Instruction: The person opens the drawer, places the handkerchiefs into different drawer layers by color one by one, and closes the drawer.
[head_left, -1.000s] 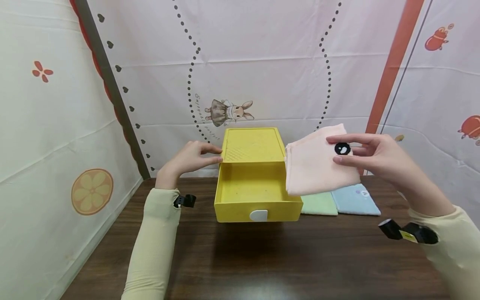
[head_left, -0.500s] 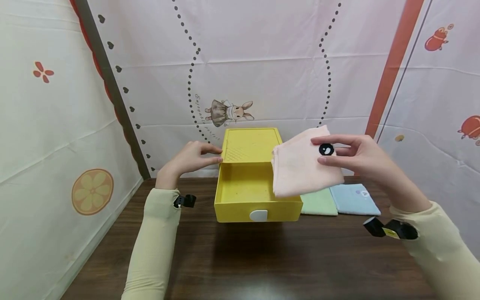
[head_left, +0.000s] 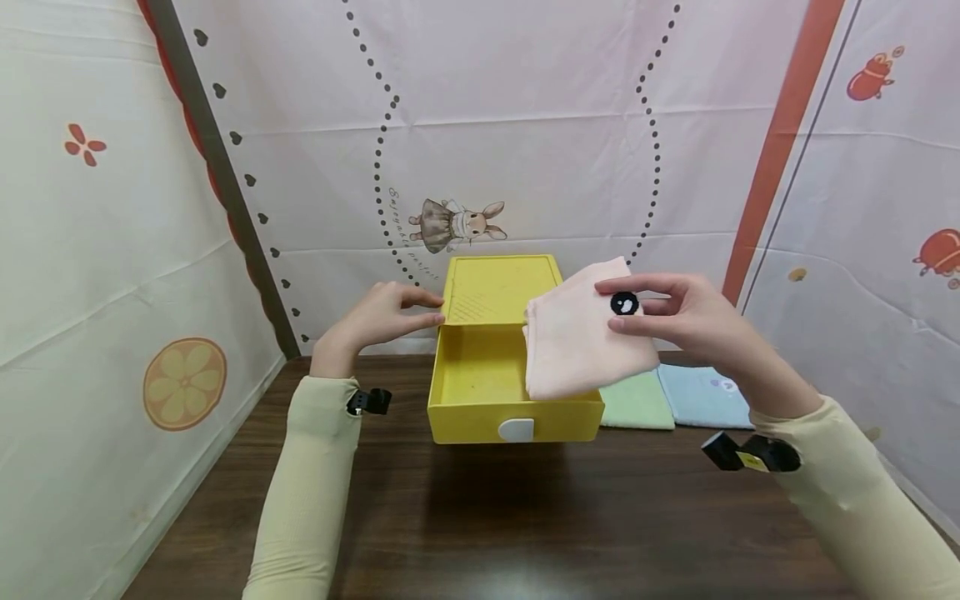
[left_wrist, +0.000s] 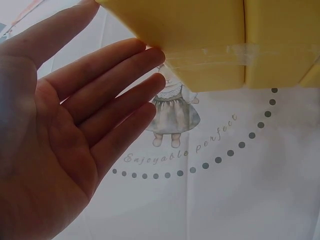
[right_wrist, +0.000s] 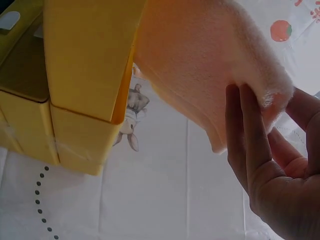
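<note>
A yellow drawer box [head_left: 498, 287] stands on the table with its top drawer [head_left: 465, 423] pulled out, a white knob on the drawer's front. My left hand [head_left: 375, 321] rests its fingertips and thumb against the box's left edge; in the left wrist view the fingers [left_wrist: 112, 67] look nearly straight. Between thumb and fingers, my right hand [head_left: 686, 312] pinches a folded pink towel [head_left: 573, 342] by its right part, near a black-and-white patch. That towel hangs tilted over the drawer's right side and hides part of its inside. The right wrist view shows the towel [right_wrist: 195, 60] beside the box.
To the right of the box, a green folded towel [head_left: 637, 404] and a blue folded towel [head_left: 705, 396] lie side by side on the dark wooden table [head_left: 637, 517]. Printed cloth [head_left: 517, 167] hangs behind and at both sides.
The right hand has carried the pink towel leftward, from beside the drawer to over its right part. My left hand stays at the box's edge.
</note>
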